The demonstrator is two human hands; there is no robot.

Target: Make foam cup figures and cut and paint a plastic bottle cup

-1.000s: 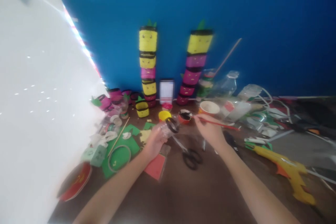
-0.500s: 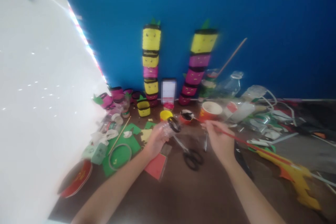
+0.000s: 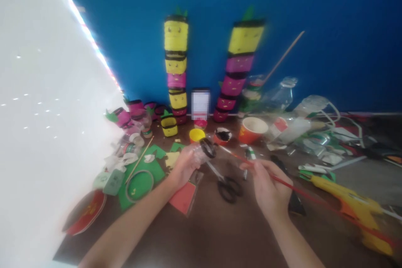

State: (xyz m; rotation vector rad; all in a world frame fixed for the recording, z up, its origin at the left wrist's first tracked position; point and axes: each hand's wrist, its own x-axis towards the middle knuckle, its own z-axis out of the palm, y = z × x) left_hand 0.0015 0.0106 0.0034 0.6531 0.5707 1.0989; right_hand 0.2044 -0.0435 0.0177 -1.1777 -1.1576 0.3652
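Observation:
My left hand is closed around a cut clear plastic bottle piece, whose rim is black. In my right hand is a long red paintbrush, gripped along its handle. The brush tip points left and reaches close to the black rim; whether they touch I cannot tell. Behind the bottle piece sit a small cup of black paint and a yellow cup. Black-handled scissors lie on the table between my hands.
Stacked yellow and magenta faced pots stand against the blue wall, with a second stack to the right. A red-orange paper cup, plastic bottles and a yellow glue gun are at right. Green sheets lie left.
My right hand has moved right and slightly down with the paintbrush, away from the paint cup, bringing its tip toward the black rim. The left hand keeps its hold; the view has shifted slightly.

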